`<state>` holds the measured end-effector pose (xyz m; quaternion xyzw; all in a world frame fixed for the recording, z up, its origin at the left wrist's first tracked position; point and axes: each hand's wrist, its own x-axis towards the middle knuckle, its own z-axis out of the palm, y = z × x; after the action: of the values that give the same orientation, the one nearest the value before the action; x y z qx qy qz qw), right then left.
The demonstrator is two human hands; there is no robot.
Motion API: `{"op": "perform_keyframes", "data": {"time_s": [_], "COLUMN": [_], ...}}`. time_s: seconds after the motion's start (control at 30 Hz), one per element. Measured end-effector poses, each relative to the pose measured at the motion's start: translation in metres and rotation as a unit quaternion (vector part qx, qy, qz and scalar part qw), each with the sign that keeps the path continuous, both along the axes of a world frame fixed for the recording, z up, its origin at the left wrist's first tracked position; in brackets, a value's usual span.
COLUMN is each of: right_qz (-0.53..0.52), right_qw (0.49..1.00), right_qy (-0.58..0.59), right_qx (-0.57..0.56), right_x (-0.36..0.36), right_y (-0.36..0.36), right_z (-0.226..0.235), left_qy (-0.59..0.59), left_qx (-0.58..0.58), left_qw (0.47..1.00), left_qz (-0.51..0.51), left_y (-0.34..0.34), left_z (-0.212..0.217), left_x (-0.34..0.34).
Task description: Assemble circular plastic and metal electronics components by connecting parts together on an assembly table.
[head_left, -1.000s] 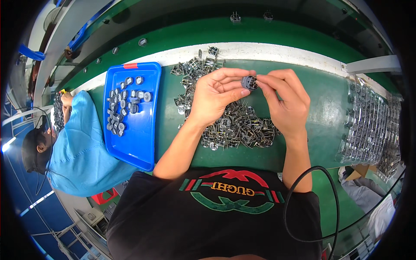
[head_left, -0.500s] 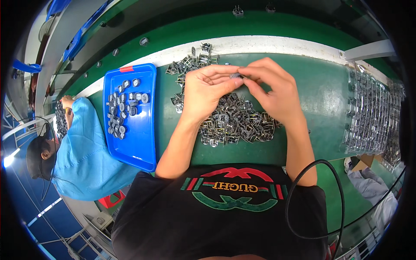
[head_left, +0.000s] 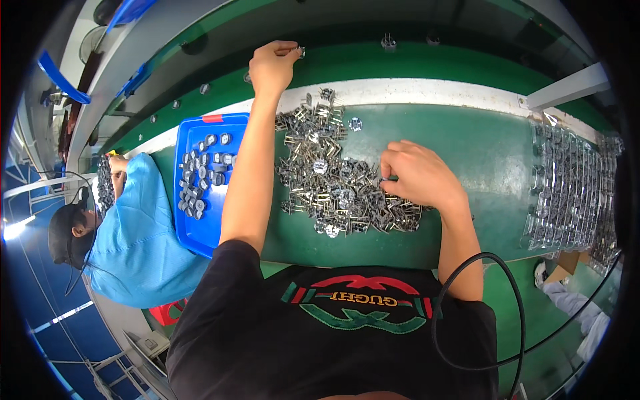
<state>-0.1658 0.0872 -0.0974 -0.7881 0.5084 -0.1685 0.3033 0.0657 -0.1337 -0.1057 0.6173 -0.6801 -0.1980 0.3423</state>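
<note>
My left hand (head_left: pixel 272 65) is stretched far forward over the dark green conveyor belt (head_left: pixel 467 63), pinching a small metal part (head_left: pixel 300 50) at its fingertips. My right hand (head_left: pixel 415 175) rests curled on the right side of a heap of small silvery metal parts (head_left: pixel 333 180) on the green table (head_left: pixel 480 147), its fingers down among them; what it grips, if anything, is hidden. A few similar small parts (head_left: pixel 388 43) stand farther along the belt.
A blue tray (head_left: pixel 200 227) with several dark round parts sits left of the heap. Clear plastic blister trays (head_left: pixel 573 193) are stacked at the right. A person in a light blue shirt (head_left: pixel 133 233) works at the left. A black cable (head_left: pixel 507 313) loops by my right side.
Both hands were together over the heap working a small part. Now my left hand has reached forward to the belt with the part and my right hand has dropped onto the heap.
</note>
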Motion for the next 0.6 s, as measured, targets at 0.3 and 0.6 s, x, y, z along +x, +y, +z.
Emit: {"op": "perform_keyframes", "data": {"time_s": [0.3,0.6], "right_qz": [-0.137,-0.215], "right_qw": [0.97,0.925], "right_qy": [-0.2,-0.308], "right_qx": [0.029,-0.065], "right_x": [-0.01,0.004], "right_y": [-0.008,-0.012], "right_z": [0.014,0.009], "left_qy": [-0.265,-0.129], "left_qx": [-0.15,0.013], "left_qw": [0.95,0.992], "left_qz": [0.07,0.012], "left_y": [-0.026,0.032], "left_z": [-0.031,0.013], "left_x": [0.036,0.036]}}
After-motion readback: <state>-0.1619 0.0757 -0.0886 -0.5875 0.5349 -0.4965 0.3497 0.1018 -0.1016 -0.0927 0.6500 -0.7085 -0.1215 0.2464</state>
